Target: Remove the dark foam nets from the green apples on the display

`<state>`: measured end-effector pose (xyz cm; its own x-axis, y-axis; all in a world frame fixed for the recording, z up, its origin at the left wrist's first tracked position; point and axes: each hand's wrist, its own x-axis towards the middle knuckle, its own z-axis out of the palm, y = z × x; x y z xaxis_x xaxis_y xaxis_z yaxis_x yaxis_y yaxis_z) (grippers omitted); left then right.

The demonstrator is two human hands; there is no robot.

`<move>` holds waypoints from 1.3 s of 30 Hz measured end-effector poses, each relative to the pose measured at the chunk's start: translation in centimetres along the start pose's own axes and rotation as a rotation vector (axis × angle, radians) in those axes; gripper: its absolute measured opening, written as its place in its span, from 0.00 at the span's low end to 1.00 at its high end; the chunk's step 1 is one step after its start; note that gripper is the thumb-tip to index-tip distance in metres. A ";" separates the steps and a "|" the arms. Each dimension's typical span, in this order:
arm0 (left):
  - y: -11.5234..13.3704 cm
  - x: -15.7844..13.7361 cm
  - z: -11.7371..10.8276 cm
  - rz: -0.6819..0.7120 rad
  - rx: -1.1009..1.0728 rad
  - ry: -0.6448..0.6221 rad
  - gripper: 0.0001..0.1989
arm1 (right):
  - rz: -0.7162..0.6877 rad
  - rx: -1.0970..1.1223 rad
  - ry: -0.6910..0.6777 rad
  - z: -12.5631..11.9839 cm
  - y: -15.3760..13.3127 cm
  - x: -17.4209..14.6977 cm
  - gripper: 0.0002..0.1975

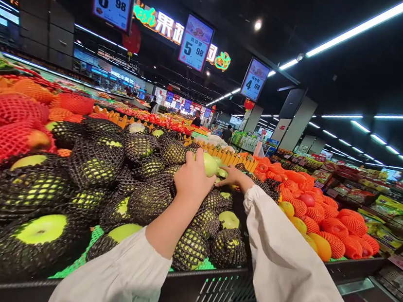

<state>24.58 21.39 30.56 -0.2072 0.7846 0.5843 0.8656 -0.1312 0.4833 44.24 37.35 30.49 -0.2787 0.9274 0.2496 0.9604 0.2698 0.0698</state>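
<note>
My left hand (195, 176) is wrapped round a pale green apple (209, 165), held above the heap of green apples. Close by on its right, my right hand (235, 177) has its fingers and thumb around a second green apple (222, 172), which they partly cover. Below both hands lie several green apples (192, 248) in black foam nets, with bare skin showing through. One net is pulled down around a paler apple (229, 219) under my right wrist.
Red-netted fruit (11, 115) is piled on the left, and oranges in red nets (335, 226) on the right. A black crate wall (221, 288) runs along the front. A yellow picket divider (223, 154) stands behind. Price signs (196, 42) hang overhead. A person (196, 119) stands far back.
</note>
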 end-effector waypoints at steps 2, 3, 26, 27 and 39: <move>0.0 0.0 0.0 0.001 0.005 -0.004 0.34 | 0.035 -0.009 0.079 -2.8 2.0 -1.7 0.41; 0.1 -0.1 0.1 0.007 0.006 -0.005 0.33 | 0.064 -0.014 0.122 -4.1 3.2 -2.7 0.37; 0.2 -0.4 4.2 0.365 -0.149 -0.074 0.34 | 0.061 0.241 0.732 -8.9 5.0 -7.6 0.13; 0.2 -0.4 4.3 0.356 -0.168 -0.067 0.36 | 0.048 0.282 0.824 -8.7 3.7 -7.2 0.16; 0.5 -0.6 4.6 0.446 0.046 -0.229 0.32 | -0.203 0.790 0.554 -0.6 -1.2 -5.0 0.10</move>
<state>27.21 23.69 27.43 0.2881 0.7720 0.5666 0.8672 -0.4613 0.1875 44.44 32.27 29.72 -0.2035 0.6461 0.7356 0.5603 0.6930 -0.4537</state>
